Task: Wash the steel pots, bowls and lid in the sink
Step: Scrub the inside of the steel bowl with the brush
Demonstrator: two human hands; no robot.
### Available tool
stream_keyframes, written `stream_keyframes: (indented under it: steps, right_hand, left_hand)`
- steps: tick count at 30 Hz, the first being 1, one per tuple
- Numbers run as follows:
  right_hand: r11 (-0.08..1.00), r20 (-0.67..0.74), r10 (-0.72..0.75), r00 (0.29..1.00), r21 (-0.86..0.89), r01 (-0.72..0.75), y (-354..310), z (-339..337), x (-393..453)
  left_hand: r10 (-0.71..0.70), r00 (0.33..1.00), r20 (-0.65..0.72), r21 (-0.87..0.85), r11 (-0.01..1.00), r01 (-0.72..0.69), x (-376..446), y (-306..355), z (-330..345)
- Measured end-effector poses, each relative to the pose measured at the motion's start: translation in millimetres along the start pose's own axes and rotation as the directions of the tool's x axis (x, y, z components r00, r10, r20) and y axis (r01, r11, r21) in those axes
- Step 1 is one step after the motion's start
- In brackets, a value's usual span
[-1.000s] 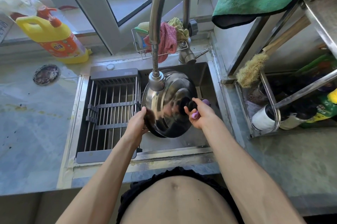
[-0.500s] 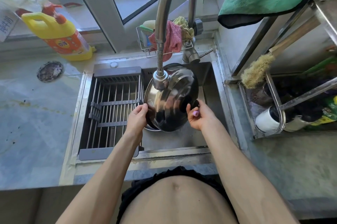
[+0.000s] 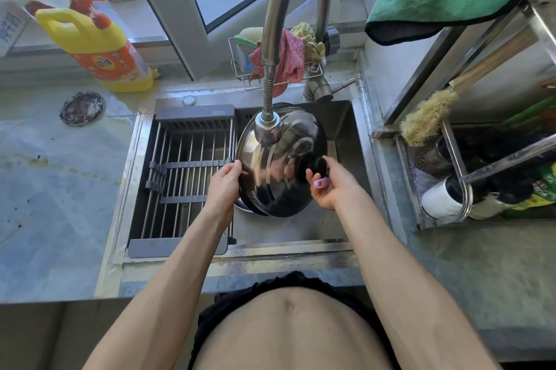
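Left hand (image 3: 224, 181) grips lid (image 3: 279, 171) rim at 9 o'clock, fingers curled on edge, to steady it. Right hand (image 3: 329, 186) at 3 o'clock, fingers curled round black knob (image 3: 316, 166); something small and pink (image 3: 321, 182) tucked in that hand, cannot tell what. Lid tipped on edge, shiny top toward person, likely so water runs off. Tap head (image 3: 267, 128) sits at lid's 12 o'clock, just above; no stream seen. Lid over sink (image 3: 346, 134) basin; drying rack (image 3: 189, 171) at sink's 9 o'clock, maybe for clean things. Yellow soap bottle (image 3: 96, 47) far off at 10 o'clock.
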State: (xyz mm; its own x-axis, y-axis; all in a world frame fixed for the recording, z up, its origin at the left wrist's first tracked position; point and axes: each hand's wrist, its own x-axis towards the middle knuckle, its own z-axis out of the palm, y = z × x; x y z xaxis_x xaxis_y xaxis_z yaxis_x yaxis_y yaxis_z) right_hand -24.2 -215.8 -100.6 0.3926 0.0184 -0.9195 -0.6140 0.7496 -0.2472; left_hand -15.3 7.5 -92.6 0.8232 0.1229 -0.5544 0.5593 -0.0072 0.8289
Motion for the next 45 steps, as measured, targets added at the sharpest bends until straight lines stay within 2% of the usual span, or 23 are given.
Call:
stream_keyframes:
  steps: [5, 9, 14, 17, 20, 25, 27, 28, 33, 35, 37, 42, 45]
  right_hand:
    - [0.989, -0.056, -0.072, 0.996, -0.133, 0.064, 6, 2, -4]
    - [0.947, -0.07, -0.194, 0.978, -0.275, 0.168, 11, 3, 0]
    - [0.896, -0.067, -0.267, 0.961, -0.385, 0.221, 11, -2, -4]
    - [0.866, -0.018, -0.315, 0.949, -0.414, 0.279, 13, -6, -9]
    - [0.768, 0.068, -0.418, 0.906, -0.505, 0.393, 18, -8, -12]
    - [0.44, 0.216, -0.566, 0.795, -0.736, 0.514, 17, -17, -14]
    - [0.366, 0.264, -0.571, 0.777, -0.765, 0.529, 14, -21, -15]
    - [0.37, 0.267, -0.569, 0.777, -0.761, 0.533, 12, -23, -15]
    - [0.484, 0.222, -0.572, 0.79, -0.686, 0.543, 9, -29, -15]
    - [0.541, 0.174, -0.583, 0.793, -0.645, 0.539, 10, -29, -15]
    - [0.55, 0.121, -0.612, 0.781, -0.646, 0.53, 8, -30, -16]
    - [0.424, 0.039, -0.708, 0.705, -0.775, 0.469, -12, -32, -16]
    - [0.321, 0.031, -0.701, 0.713, -0.879, 0.353, -31, -31, -10]
  left_hand:
    - [-0.059, 0.997, 0.053, 0.059, 0.997, 0.056, 3, 0, -6]
    - [-0.102, 0.994, 0.04, 0.094, 0.991, 0.097, 8, -6, -12]
    - [-0.081, 0.996, 0.043, 0.139, 0.987, 0.074, 12, 0, -11]
    - [-0.049, 0.997, 0.057, 0.163, 0.986, 0.039, 17, 12, -9]
    - [-0.042, 0.999, 0.03, 0.178, 0.983, 0.036, 25, 23, -7]
    - [-0.033, 0.999, 0.035, 0.176, 0.984, 0.026, 32, 36, 1]
    - [-0.049, 0.998, 0.026, 0.163, 0.986, 0.044, 33, 39, 6]
    - [-0.066, 0.998, 0.018, 0.155, 0.986, 0.063, 33, 40, 8]
    - [-0.262, 0.964, -0.037, -0.06, 0.964, 0.26, 29, 28, 19]
    - [-0.274, 0.958, -0.081, -0.092, 0.96, 0.266, 24, 18, 21]
    - [-0.288, 0.952, -0.107, -0.139, 0.952, 0.272, 20, 10, 20]
    - [-0.304, 0.941, -0.152, -0.239, 0.935, 0.263, 14, 4, 11]
    - [-0.307, 0.931, -0.197, -0.282, 0.927, 0.246, 12, 5, 4]
